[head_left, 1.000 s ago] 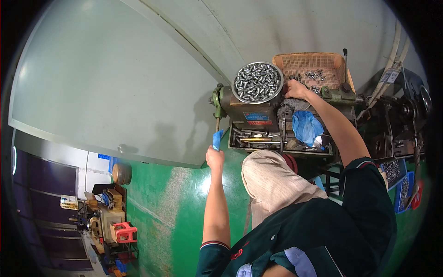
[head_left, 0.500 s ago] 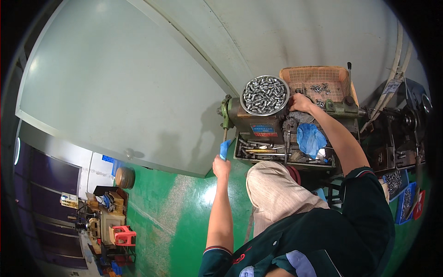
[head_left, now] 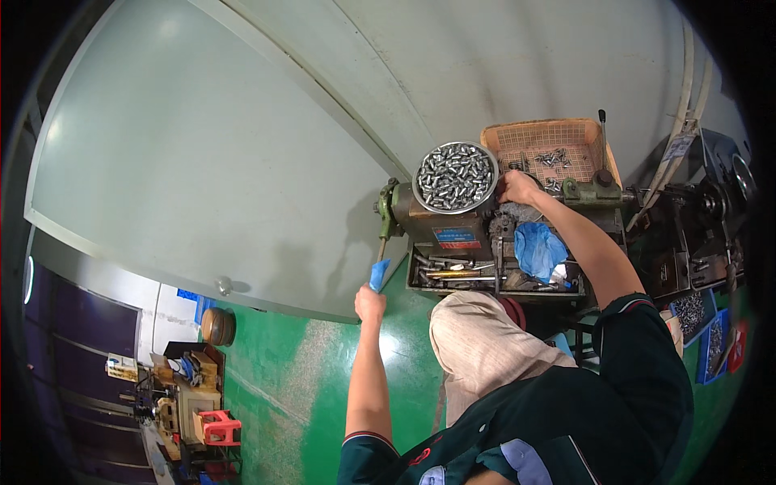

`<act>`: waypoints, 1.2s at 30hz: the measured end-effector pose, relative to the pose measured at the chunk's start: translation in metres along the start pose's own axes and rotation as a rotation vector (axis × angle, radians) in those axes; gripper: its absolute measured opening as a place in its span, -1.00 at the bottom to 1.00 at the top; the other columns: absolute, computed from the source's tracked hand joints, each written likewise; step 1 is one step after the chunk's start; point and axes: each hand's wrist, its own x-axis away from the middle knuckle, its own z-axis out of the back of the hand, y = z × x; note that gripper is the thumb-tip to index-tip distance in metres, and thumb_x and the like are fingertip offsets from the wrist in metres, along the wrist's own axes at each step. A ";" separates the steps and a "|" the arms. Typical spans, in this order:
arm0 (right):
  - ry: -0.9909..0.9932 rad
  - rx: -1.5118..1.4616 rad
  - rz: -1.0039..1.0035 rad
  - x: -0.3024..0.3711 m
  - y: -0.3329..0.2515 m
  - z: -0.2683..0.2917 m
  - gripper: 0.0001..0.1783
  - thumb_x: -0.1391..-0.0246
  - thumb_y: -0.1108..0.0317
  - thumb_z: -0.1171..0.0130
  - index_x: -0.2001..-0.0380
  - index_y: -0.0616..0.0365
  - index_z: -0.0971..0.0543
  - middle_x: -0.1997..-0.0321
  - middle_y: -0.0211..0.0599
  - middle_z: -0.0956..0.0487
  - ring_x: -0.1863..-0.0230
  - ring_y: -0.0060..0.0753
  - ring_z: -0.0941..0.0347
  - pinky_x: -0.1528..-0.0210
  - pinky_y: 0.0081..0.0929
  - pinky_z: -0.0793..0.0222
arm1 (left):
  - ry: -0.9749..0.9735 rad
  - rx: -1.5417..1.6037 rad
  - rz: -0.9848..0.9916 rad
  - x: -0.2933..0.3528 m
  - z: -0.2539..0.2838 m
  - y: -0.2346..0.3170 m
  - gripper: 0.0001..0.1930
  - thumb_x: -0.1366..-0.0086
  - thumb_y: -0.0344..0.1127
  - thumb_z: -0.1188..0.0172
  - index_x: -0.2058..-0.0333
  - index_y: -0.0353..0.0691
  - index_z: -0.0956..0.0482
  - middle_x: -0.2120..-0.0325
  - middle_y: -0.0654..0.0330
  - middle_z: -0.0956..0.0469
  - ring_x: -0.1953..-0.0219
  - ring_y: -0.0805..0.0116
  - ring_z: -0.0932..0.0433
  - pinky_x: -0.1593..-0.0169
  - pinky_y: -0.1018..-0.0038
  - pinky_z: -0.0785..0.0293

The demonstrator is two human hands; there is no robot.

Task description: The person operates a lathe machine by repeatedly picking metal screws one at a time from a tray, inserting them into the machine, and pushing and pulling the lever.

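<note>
My left hand [head_left: 370,305] is closed around the blue-wrapped end of a lever [head_left: 378,275], which hangs from the green fitting at the left end of a small bench lathe [head_left: 453,232]. My right hand [head_left: 517,187] reaches in beside the lathe's headstock, fingers bent together at the spindle side. Whatever they pinch is hidden behind the hand. A round metal bowl [head_left: 417,194] heaped with small shiny metal parts [head_left: 454,174] rests on top of the headstock, just left of my right hand. Below that hand lies a crumpled blue cloth or glove [head_left: 537,252].
An orange plastic basket [head_left: 546,129] with a few metal parts stands behind the lathe. The green tailstock [head_left: 594,191] has an upright black-knobbed lever. Tools lie in the tray [head_left: 453,275] below. Another machine [head_left: 675,250] and blue bins [head_left: 711,347] are at right; a red stool [head_left: 218,428] at far left.
My left hand and the lever have swung slightly left. My right hand stays by the headstock. The whole view has shifted a little.
</note>
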 end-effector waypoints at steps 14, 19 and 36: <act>0.059 0.254 0.030 -0.009 0.007 0.054 -0.79 0.20 0.22 -0.18 0.51 0.10 -0.61 0.44 -0.13 -0.58 0.36 -0.20 -0.51 0.25 -0.36 -0.39 | -0.012 -0.087 0.094 -0.040 0.006 -0.027 -0.80 0.04 -0.39 -0.11 0.37 -0.22 -0.58 0.39 -0.01 -0.56 0.26 0.06 -0.55 0.19 0.26 -0.46; 0.198 0.795 -0.444 0.017 0.032 0.154 -0.60 0.03 0.04 -0.03 0.20 0.04 -0.53 0.04 -0.31 -0.48 -0.12 -0.22 -0.24 -0.10 -0.16 -0.13 | -0.022 -0.065 0.113 -0.040 0.006 -0.028 -0.80 0.04 -0.38 -0.12 0.37 -0.22 -0.58 0.39 -0.01 -0.56 0.27 0.05 -0.55 0.19 0.26 -0.46; 0.688 0.929 -0.314 0.237 0.110 0.187 -0.45 0.04 -0.12 -0.04 0.62 0.23 -0.54 0.55 -0.07 -0.51 0.39 -0.07 -0.44 0.32 -0.22 -0.34 | -0.001 -0.010 0.050 -0.037 0.007 -0.029 -0.80 0.06 -0.42 -0.08 0.40 -0.22 -0.58 0.42 -0.03 -0.56 0.28 0.01 -0.54 0.21 0.22 -0.45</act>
